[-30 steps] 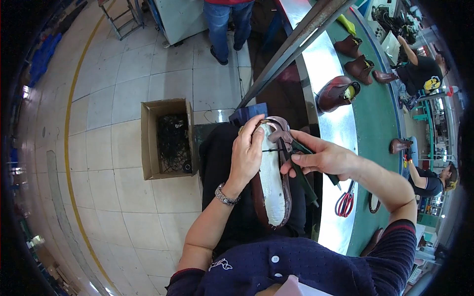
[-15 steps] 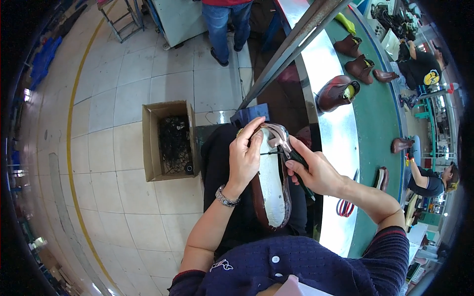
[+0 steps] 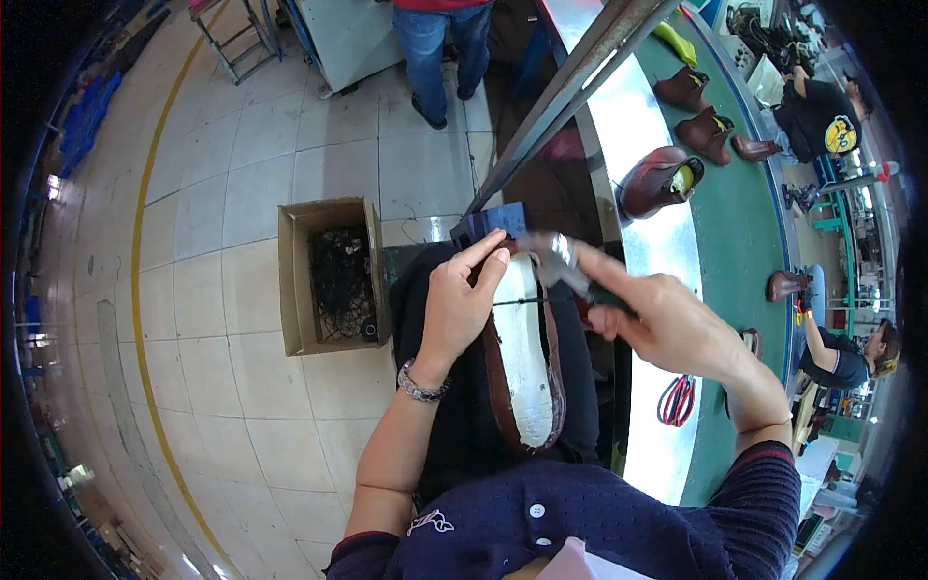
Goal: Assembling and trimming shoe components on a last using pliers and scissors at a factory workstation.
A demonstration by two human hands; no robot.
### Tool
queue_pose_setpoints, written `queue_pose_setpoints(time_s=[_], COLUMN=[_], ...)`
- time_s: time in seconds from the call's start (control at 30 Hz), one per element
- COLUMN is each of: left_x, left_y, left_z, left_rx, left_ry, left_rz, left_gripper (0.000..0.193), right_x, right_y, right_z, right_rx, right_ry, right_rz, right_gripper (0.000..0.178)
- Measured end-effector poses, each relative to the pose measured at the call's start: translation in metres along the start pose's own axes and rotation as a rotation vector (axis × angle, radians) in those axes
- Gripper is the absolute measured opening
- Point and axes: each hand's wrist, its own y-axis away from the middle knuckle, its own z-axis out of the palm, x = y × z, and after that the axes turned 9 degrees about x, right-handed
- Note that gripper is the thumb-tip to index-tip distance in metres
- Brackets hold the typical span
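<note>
A brown leather boot [image 3: 529, 372] lies sole up across my lap, its pale underside showing and a dark cord running across it. My left hand [image 3: 458, 307] holds the boot's far end from the left, thumb and fingers at its edge. In my right hand [image 3: 667, 314] is a pair of lasting pincers [image 3: 561, 263], gripped by the dark handles. Their metal head is smeared by motion above the boot's far right edge. Whether the jaws touch the leather cannot be made out.
An open cardboard box [image 3: 292, 280] with dark scraps stands on the floor at left. To the right, a metal ledge [image 3: 667, 290] carries a boot [image 3: 660, 182] and a red-and-black handled tool [image 3: 677, 400]. Beyond runs a green belt [image 3: 730, 232] with more boots. A slanted metal post [image 3: 565, 97] rises ahead.
My right hand has swung the pincers right and away from the boot's far end. My left hand has shifted slightly left, its fingers still at the boot's edge.
</note>
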Motion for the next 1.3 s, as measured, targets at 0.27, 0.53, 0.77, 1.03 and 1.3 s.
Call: queue_pose_setpoints(time_s=[0.27,0.53,0.77,1.03,1.3], left_x=[0.004,0.003,0.005,0.013,0.004], left_y=[-0.007,0.001,0.007,0.033,0.058], left_z=[-0.002,0.001,-0.003,-0.008,-0.001], left_rx=[-0.156,-0.09,-0.158,-0.147,-0.111], left_ry=[0.004,-0.04,-0.047,0.069,-0.067], left_rz=[-0.133,-0.038,-0.035,-0.091,0.007], left_gripper=[0.035,0.035,0.047,0.074,0.067], right_x=[0.019,0.03,0.027,0.059,0.184], right_y=[-0.022,-0.025,-0.018,0.035,0.116], right_z=[0.031,0.054,0.051,0.065,0.147], right_rx=[0.025,0.28,0.4,0.439,0.815], right_ry=[0.25,0.169,0.155,-0.13,-0.085], right_rz=[-0.04,-0.093,-0.202,0.061,0.756], right_gripper=[0.068,0.071,0.07,0.068,0.066])
